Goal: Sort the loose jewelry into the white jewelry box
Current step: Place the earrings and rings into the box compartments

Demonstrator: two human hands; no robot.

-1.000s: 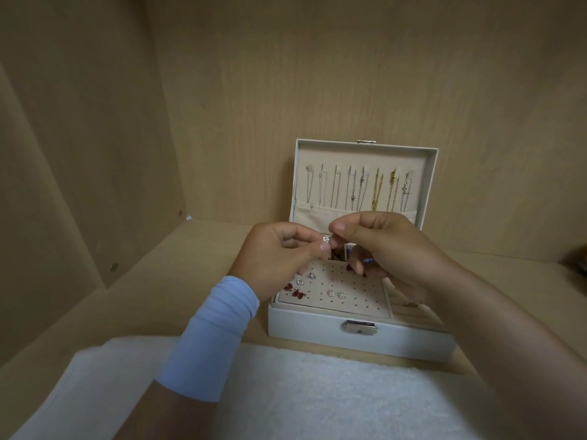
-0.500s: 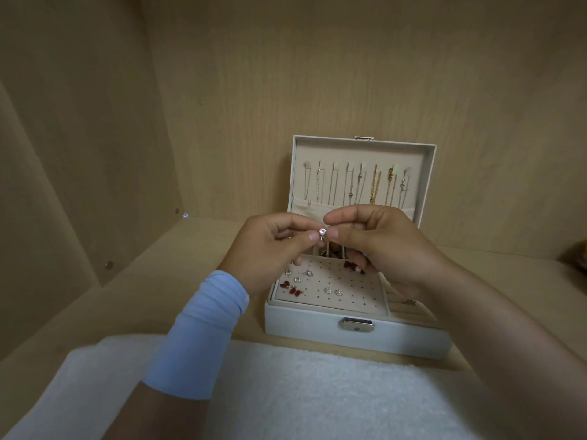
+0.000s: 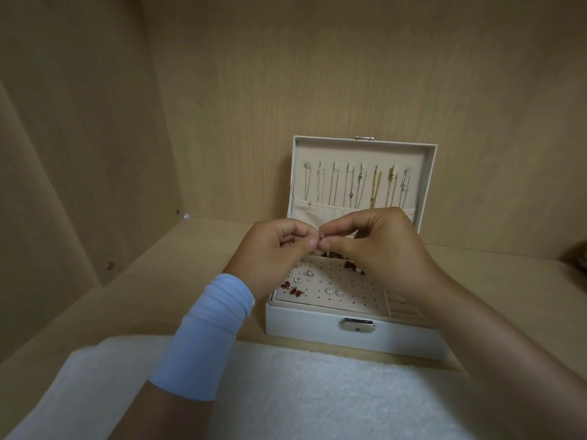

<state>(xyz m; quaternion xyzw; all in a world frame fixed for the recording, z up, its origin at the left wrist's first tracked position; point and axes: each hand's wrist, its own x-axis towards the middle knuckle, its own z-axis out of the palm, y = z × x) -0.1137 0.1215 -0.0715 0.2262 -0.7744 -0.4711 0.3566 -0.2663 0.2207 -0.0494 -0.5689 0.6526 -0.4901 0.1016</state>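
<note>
Fingertips of both grips meet on small metallic jewelry piece (image 3: 321,235), kind too small to tell. Left grip (image 3: 270,252) pinches it with thumb and forefinger; right grip (image 3: 381,246) pinches it from opposite side. Piece held in air above rear of perforated earring panel (image 3: 352,290), clear of it, in front of open lid (image 3: 362,152). Panel sits in white jewelry box (image 3: 317,328); red earrings (image 3: 293,289) and clear studs (image 3: 334,292) pinned toward its left. Chains (image 3: 374,188) hang inside lid. Box on wooden shelf (image 3: 152,296), white towel (image 3: 317,395) just in front. Light blue sleeve (image 3: 209,328) on left wrist.
</note>
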